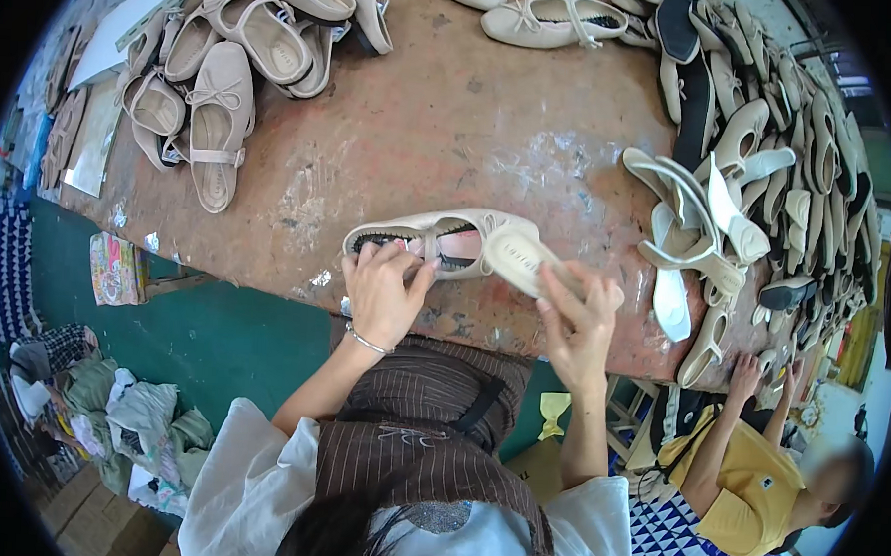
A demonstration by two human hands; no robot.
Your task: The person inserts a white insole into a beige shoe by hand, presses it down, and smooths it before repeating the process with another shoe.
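A beige strapped flat shoe [512, 224] with a small bow lies sideways near the table's front edge, its toe to the right. My left hand [380, 293] grips its near side, with fingertips over the edge at the heel opening and thumb by the strap. Inside the shoe a pinkish lining and a dark jagged edge show. Between thumb and fingers, my right hand [581, 319] pinches one end of a cream insole [514, 258] with printing on it. The insole is held tilted in front of the shoe's toe, partly covering it.
Finished-looking beige shoes [219, 119] pile up at the far left. On the right, loose insoles [671, 298] lie beside a large heap of shoes [803, 174]. A co-worker in a yellow top [750, 485] has hands at the table's right edge. Cloth scraps [146, 424] lie at lower left.
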